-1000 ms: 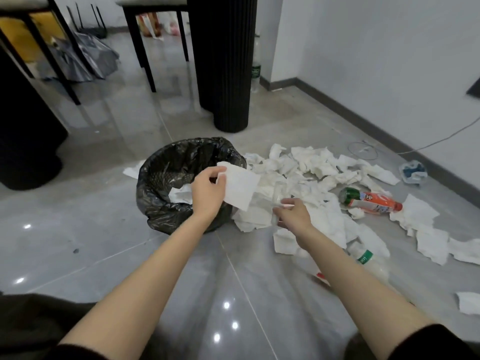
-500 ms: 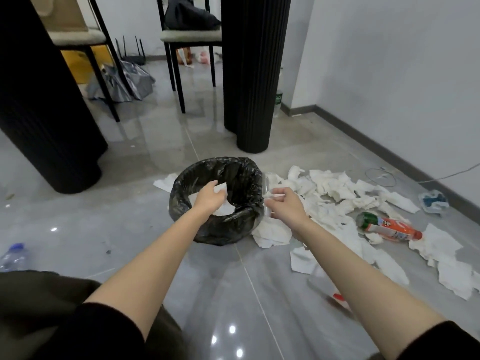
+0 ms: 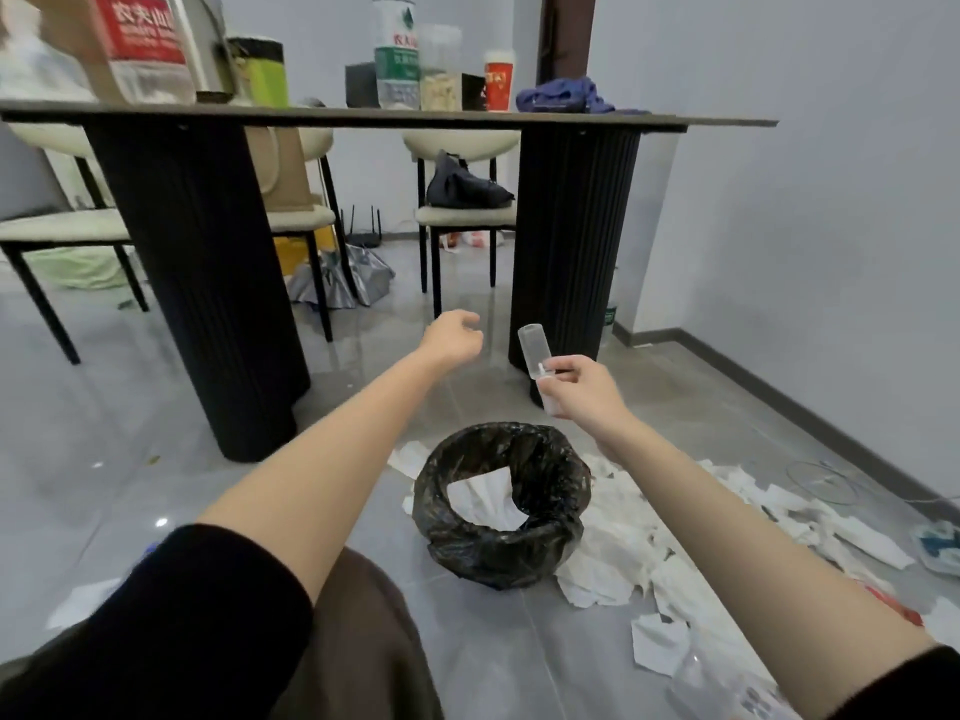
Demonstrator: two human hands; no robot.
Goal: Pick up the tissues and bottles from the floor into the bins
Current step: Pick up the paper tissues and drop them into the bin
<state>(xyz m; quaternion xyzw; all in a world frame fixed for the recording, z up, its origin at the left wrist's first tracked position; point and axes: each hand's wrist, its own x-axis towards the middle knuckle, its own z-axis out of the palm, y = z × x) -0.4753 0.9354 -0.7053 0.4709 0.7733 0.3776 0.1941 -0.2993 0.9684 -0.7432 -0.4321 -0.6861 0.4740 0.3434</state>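
Now the bin (image 3: 488, 556), lined with a black bag, stands on the floor (image 3: 104, 407) low in the middle of the view. Inside it lie white sheets (image 3: 480, 498) of tissue. Above the bin in the view and a little to its right, the right hand (image 3: 576, 387) pinches a clear bottle (image 3: 534, 348) by its lower part between thumb and fingers. The bottle is in the air, nearly upright with a slight lean, well clear of the bin's rim. Above the bin and slightly to its left, the left hand (image 3: 453, 337) hangs in the air with fingers loosely curled, holding nothing. Right of the bin, tissues (image 3: 623, 537) lie scattered over the floor, the nearest ones touching the bag's side; a few more show at the bin's far left side. Nearer the camera and right of the bin, a second bottle (image 3: 717, 683), clear and blurred, lies on the floor at the lower edge. Farther right of the bin, a red thing (image 3: 893, 605) shows past the right forearm, too hidden to name, and a blue-and-white packet (image 3: 937, 543) lies by the edge. Behind the bin stands the bench (image 3: 363, 118) on ribbed black legs (image 3: 571, 241), its top carrying drink bottles (image 3: 397, 59), a cup (image 3: 500, 80) and a blue cloth (image 3: 563, 96). Chairs (image 3: 465, 215) stand beyond the bench.
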